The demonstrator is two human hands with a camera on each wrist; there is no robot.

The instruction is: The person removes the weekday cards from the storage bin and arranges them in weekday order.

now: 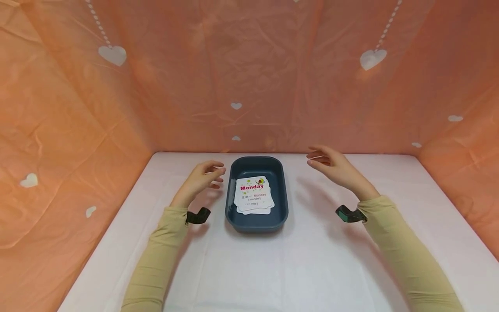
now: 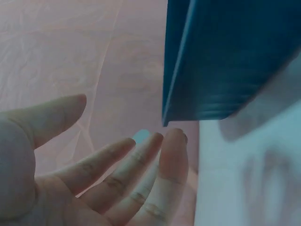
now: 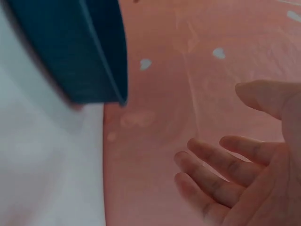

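Note:
A dark blue rectangular bin (image 1: 257,223) stands on the white table, its long side running away from me. Inside it lies a loose stack of white cards (image 1: 254,197), the top one printed "Monday" in red with a small yellow picture. Just left of the bin hovers my left hand (image 1: 202,177), fingers loosely bent and holding nothing. My right hand (image 1: 331,164) is raised to the right of the bin, farther from it, also holding nothing. In the left wrist view the bin's side wall (image 2: 225,61) rises beyond the fingertips. The right wrist view shows spread, relaxed fingers (image 3: 221,165).
White cloth covers the table (image 1: 249,268). Orange-pink sheeting (image 1: 273,78) with white hearts encloses the table at the back and both sides. A dark wrist camera (image 1: 198,216) sits on the left wrist, another dark camera (image 1: 350,213) on the right.

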